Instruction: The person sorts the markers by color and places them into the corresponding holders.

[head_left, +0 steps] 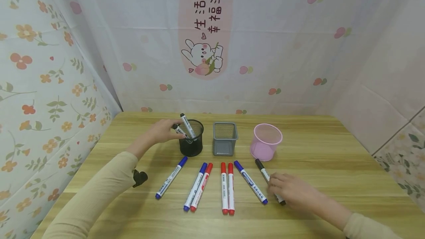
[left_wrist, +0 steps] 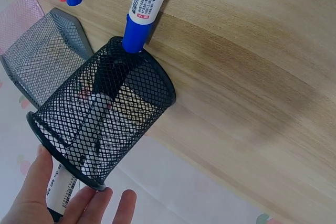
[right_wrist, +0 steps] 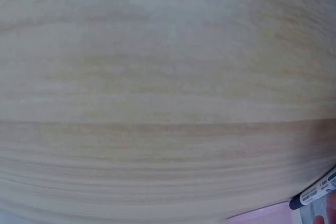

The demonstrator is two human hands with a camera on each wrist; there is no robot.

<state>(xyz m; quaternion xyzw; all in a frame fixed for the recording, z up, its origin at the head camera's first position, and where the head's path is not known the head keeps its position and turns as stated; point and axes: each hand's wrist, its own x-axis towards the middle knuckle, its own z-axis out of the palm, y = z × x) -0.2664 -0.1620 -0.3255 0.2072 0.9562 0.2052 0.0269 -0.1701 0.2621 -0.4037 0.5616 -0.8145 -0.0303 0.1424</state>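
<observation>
My left hand (head_left: 166, 131) is at the rim of the round black mesh pen cup (head_left: 190, 148), thumb and fingers spread apart on either side of a tilted black-capped marker (left_wrist: 62, 188). That marker leans in the cup beside another black-capped marker (head_left: 188, 125). On the table at the right, my right hand (head_left: 292, 191) grips a black-capped marker (head_left: 264, 172) around its middle; its fingertips barely show in the right wrist view.
Between the hands lie several blue (head_left: 170, 178) and red (head_left: 224, 189) markers. A grey square mesh cup (head_left: 223, 148) and a pink round mesh cup (head_left: 262, 151) stand right of the black one. Patterned cloth (head_left: 282, 47) hangs behind the table.
</observation>
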